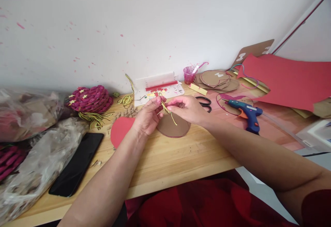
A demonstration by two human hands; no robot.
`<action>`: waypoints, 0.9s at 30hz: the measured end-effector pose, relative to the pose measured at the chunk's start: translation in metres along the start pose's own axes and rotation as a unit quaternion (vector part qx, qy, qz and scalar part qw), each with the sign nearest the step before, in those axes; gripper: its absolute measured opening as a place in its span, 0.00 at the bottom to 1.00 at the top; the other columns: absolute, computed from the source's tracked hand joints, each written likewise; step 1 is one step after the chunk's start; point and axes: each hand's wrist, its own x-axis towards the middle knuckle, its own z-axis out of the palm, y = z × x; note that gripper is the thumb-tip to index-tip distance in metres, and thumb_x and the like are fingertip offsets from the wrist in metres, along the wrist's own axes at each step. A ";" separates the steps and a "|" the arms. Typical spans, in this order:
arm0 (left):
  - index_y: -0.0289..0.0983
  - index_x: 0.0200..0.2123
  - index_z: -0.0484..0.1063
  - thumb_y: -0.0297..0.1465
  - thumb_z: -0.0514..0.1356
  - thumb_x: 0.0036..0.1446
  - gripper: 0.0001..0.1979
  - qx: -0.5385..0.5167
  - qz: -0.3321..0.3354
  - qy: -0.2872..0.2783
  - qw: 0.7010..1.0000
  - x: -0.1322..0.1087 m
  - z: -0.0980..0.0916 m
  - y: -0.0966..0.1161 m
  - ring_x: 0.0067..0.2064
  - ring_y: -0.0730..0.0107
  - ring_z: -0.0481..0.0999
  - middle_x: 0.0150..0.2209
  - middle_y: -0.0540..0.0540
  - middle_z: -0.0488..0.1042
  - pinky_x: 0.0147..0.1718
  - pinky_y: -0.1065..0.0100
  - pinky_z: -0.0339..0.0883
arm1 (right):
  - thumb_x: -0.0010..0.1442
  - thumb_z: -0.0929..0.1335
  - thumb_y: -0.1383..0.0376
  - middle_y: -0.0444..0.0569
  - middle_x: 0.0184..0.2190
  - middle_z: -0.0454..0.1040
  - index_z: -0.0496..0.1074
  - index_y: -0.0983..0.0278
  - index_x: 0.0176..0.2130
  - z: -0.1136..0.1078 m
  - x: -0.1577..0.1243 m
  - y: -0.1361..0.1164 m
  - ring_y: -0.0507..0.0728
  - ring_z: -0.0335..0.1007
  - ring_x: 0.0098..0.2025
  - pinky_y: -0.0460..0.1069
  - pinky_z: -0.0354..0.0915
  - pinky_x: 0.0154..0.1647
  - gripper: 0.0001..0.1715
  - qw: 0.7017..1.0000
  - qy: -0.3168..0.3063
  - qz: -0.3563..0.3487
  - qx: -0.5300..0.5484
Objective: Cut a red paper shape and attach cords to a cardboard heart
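The yellow-green yarn (166, 109) is held up between both hands, over the middle of the wooden surface (176, 158), between its front and back edges. The left hand (148, 116) pinches the yarn's upper part between thumb and fingers. The right hand (188, 109) has its thumb and forefinger pressed together on the strands just beside; a loose end hangs below them.

Directly beneath, a brown cardboard disc (173, 127) lies flat, partly covered by the hands. A red cutout (121, 129) lies just left of it, partly hidden by the left forearm. Black-handled scissors (203, 98) lie beyond the right wrist; their blades are hidden.

Toward the right end of the surface, a blue glue gun (247, 113) lies on its side, its nozzle over another cardboard piece. Along the back edge stand a pink cup (189, 76) and, to its right, stacked cardboard shapes (215, 79). A magenta stack (91, 97) with yellow stars occupies the back left. A black phone (77, 165) lies near the front edge, at left, beside a plastic bag (43, 168).
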 end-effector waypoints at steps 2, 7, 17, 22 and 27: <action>0.35 0.34 0.78 0.27 0.70 0.52 0.06 -0.001 -0.003 -0.003 1.000 -0.001 0.000 -0.001 0.33 0.76 0.77 0.37 0.49 0.79 0.20 0.78 0.64 | 0.55 0.73 0.60 0.48 0.32 0.80 0.79 0.64 0.36 0.000 0.001 0.003 0.55 0.74 0.33 0.50 0.67 0.35 0.11 0.999 -0.032 0.016 0.002; 0.33 0.33 0.78 0.24 0.68 0.55 0.02 -0.007 0.015 -0.001 1.000 0.001 0.002 0.000 0.30 0.79 0.75 0.36 0.49 0.78 0.19 0.79 0.62 | 0.53 0.73 0.59 0.45 0.27 0.75 0.75 0.64 0.31 0.000 0.002 0.005 0.52 0.68 0.28 0.48 0.63 0.30 0.10 0.998 -0.044 0.038 0.001; 0.30 0.32 0.78 0.19 0.59 0.62 0.09 -0.019 0.047 0.053 0.997 0.004 0.002 0.002 0.32 0.77 0.79 0.33 0.46 0.77 0.29 0.80 0.74 | 0.54 0.72 0.64 0.44 0.26 0.75 0.74 0.63 0.31 -0.001 -0.001 0.001 0.52 0.68 0.28 0.49 0.64 0.31 0.05 0.998 0.005 0.021 -0.052; 0.31 0.32 0.78 0.19 0.60 0.61 0.08 -0.028 0.055 0.084 0.995 0.007 0.000 0.002 0.29 0.78 0.78 0.31 0.48 0.77 0.28 0.78 0.75 | 0.54 0.71 0.66 0.43 0.25 0.74 0.74 0.63 0.31 -0.003 -0.001 -0.001 0.52 0.68 0.28 0.48 0.63 0.32 0.02 0.998 0.010 0.010 -0.064; 0.31 0.33 0.77 0.20 0.61 0.61 0.06 -0.025 0.053 0.089 0.994 0.008 0.000 0.002 0.28 0.78 0.78 0.31 0.48 0.77 0.26 0.78 0.75 | 0.54 0.70 0.66 0.43 0.26 0.74 0.74 0.63 0.32 -0.003 -0.001 0.000 0.52 0.68 0.28 0.48 0.63 0.30 0.02 0.999 0.004 0.022 -0.045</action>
